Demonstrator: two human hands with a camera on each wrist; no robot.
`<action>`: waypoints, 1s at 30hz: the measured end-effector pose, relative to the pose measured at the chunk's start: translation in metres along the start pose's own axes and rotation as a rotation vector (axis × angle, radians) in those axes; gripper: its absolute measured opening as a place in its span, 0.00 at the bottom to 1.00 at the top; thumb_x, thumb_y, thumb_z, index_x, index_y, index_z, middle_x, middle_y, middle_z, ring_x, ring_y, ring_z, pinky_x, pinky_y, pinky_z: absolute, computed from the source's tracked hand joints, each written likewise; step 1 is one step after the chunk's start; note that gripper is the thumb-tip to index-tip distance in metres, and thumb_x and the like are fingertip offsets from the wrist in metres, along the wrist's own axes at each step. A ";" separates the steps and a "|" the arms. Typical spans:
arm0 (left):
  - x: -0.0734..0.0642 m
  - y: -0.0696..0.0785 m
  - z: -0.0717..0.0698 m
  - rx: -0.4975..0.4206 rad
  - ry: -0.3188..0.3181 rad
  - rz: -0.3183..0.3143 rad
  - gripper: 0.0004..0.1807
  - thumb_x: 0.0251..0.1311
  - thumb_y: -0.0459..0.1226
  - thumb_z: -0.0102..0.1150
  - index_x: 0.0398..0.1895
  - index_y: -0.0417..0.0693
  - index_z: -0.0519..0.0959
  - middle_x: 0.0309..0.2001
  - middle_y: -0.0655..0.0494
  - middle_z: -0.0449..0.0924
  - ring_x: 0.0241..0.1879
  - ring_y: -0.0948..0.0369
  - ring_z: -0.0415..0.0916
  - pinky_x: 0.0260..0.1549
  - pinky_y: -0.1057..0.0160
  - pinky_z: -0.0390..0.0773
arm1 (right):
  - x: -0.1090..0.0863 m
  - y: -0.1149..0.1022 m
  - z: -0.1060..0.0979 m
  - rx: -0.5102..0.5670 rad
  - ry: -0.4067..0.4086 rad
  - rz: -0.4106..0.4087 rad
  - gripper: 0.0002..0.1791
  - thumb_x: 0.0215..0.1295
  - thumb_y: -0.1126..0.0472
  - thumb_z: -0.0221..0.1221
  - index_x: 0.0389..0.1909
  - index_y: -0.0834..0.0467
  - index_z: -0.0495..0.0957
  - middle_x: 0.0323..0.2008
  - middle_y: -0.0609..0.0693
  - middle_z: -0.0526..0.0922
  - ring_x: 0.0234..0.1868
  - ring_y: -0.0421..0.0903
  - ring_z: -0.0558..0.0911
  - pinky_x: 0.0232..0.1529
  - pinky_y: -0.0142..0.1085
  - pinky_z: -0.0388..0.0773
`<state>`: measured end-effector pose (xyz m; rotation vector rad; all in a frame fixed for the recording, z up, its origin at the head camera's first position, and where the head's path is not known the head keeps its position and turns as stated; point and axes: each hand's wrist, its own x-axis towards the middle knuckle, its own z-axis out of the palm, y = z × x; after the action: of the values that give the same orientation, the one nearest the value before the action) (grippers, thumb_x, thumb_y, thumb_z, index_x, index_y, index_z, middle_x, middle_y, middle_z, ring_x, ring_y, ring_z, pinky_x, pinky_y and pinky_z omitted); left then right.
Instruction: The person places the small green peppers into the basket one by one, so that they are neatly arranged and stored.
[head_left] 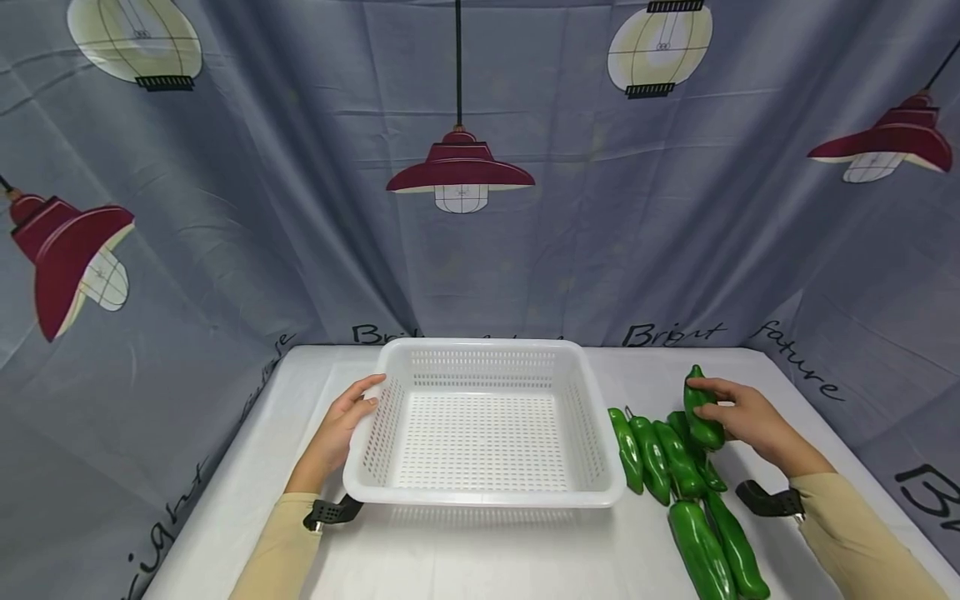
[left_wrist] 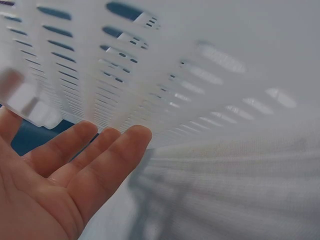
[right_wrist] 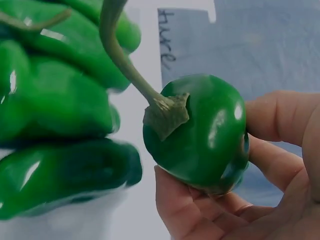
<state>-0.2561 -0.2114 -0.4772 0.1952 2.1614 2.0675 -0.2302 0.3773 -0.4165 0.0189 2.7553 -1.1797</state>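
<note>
A white plastic basket [head_left: 483,492] with slotted walls stands in the middle of the table, with nothing in it. My left hand [head_left: 341,433] holds its left rim; from below, the left wrist view shows several fingers [left_wrist: 107,167] against the slotted outer wall [left_wrist: 210,70]. On the right, my right hand [head_left: 750,417] pinches a glossy green pepper [head_left: 701,412] between thumb and fingers. In the right wrist view that pepper [right_wrist: 202,135] has its curved stem pointing up and away from the palm. The held pepper overlaps the top of the pepper pile in the head view.
Several more green peppers [head_left: 651,458] lie right of the basket, with longer ones [head_left: 701,546] toward the near edge. A white cloth [head_left: 465,554] covers the table. A grey-blue curtain [head_left: 300,208] with printed lamps hangs behind and at both sides.
</note>
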 end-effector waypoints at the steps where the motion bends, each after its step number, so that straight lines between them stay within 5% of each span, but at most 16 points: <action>1: 0.000 0.000 0.000 0.001 -0.001 0.001 0.27 0.79 0.36 0.39 0.78 0.46 0.57 0.80 0.41 0.51 0.68 0.43 0.66 0.52 0.62 0.82 | 0.000 -0.003 0.000 0.002 -0.003 -0.003 0.34 0.74 0.60 0.55 0.74 0.71 0.59 0.65 0.80 0.61 0.38 0.42 0.82 0.33 0.37 0.84; 23: 0.000 -0.001 -0.001 -0.002 0.002 0.005 0.27 0.79 0.36 0.40 0.78 0.46 0.58 0.79 0.41 0.53 0.66 0.47 0.69 0.50 0.65 0.83 | 0.009 -0.082 0.023 0.139 -0.077 -0.088 0.36 0.74 0.58 0.59 0.76 0.66 0.59 0.68 0.75 0.62 0.40 0.41 0.84 0.39 0.41 0.86; 30: 0.000 -0.001 -0.001 -0.003 0.000 0.003 0.27 0.79 0.36 0.40 0.78 0.46 0.57 0.79 0.40 0.53 0.66 0.46 0.69 0.50 0.65 0.83 | 0.016 -0.108 0.038 0.164 -0.138 -0.106 0.36 0.74 0.58 0.59 0.77 0.64 0.58 0.70 0.74 0.59 0.56 0.61 0.83 0.48 0.51 0.87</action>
<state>-0.2562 -0.2122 -0.4781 0.1979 2.1589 2.0721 -0.2490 0.2741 -0.3672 -0.1866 2.5622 -1.3759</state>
